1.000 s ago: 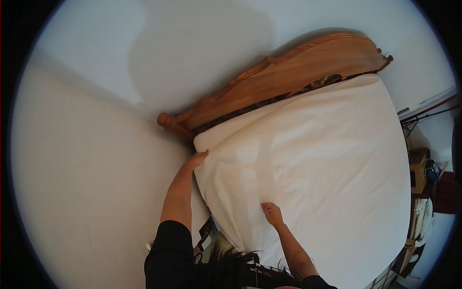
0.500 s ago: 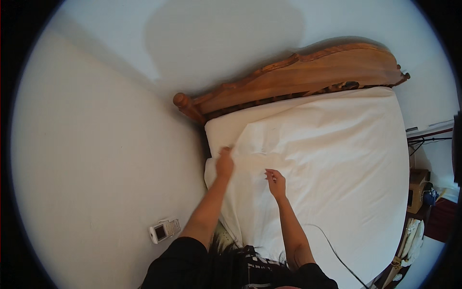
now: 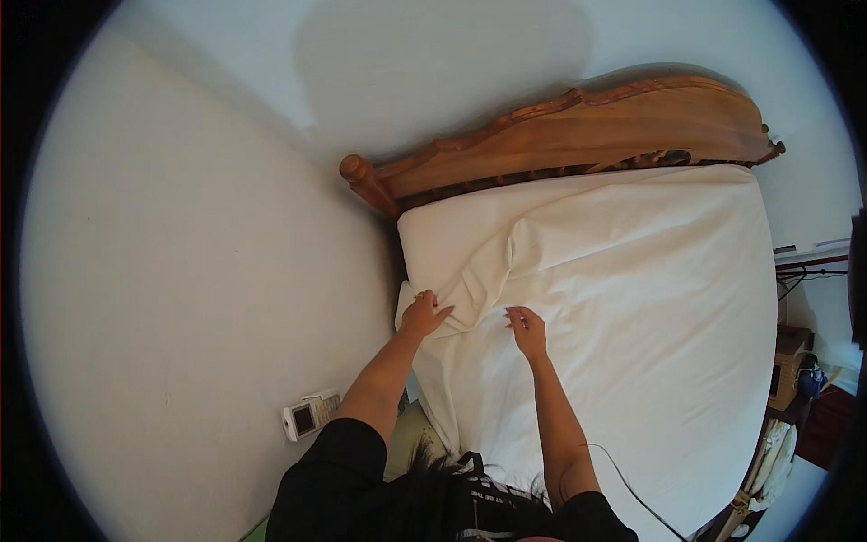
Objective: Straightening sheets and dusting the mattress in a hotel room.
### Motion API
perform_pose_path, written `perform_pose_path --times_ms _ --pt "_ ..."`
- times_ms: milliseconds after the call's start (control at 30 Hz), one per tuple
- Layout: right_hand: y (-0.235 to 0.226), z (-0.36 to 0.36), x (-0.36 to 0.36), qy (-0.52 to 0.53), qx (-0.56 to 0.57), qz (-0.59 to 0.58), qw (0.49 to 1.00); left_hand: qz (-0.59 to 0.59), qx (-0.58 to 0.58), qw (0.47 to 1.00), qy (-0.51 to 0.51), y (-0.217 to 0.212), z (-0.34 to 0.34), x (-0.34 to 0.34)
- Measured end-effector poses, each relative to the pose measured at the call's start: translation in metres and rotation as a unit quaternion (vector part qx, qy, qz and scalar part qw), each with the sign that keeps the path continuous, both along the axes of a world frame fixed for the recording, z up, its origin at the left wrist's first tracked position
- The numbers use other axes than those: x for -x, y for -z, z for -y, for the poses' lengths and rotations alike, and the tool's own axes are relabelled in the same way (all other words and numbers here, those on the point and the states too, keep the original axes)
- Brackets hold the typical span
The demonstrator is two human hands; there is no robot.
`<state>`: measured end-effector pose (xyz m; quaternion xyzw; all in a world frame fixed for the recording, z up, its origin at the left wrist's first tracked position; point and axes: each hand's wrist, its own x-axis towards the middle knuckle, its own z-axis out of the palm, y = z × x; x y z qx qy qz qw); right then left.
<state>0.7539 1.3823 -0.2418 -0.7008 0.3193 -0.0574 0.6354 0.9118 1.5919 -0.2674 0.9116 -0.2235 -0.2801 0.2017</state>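
A cream bed sheet [image 3: 623, 298] is spread over the mattress [image 3: 442, 230], whose far left corner lies bare. Loose folds gather along the sheet's left edge. Beside these folds is my left hand [image 3: 423, 316], thumb held away from the curled fingers; I see no cloth gripped in it. My right hand [image 3: 528, 332] is farther right, over the middle-left of the sheet, its fingers loosely bent and their tips slightly apart. Nothing shows between them, and whether they touch the cloth is unclear.
A carved wooden headboard [image 3: 578, 135] stands along the far wall. Close on the left is a plain wall [image 3: 199, 262], with a small white device with a dark screen [image 3: 309, 415] low by my left arm. A thin cable [image 3: 623, 479] crosses the bed near my right arm. Household items line the right side.
The sheet's far left part has slackened and folded over rightward, baring more of the mattress corner. My left hand has drawn slightly toward me with its thumb spread. My right hand has barely moved.
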Motion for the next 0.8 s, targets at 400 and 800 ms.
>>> perform_pose_path --times_ms 400,800 --pt "0.006 0.017 -0.020 0.049 -0.024 -0.001 0.998 0.006 -0.004 1.000 0.012 0.006 -0.023 -0.097" --pt "0.010 0.019 0.006 0.100 -0.064 -0.050 0.992 0.160 0.080 0.953 -0.245 -0.049 0.008 -0.198"
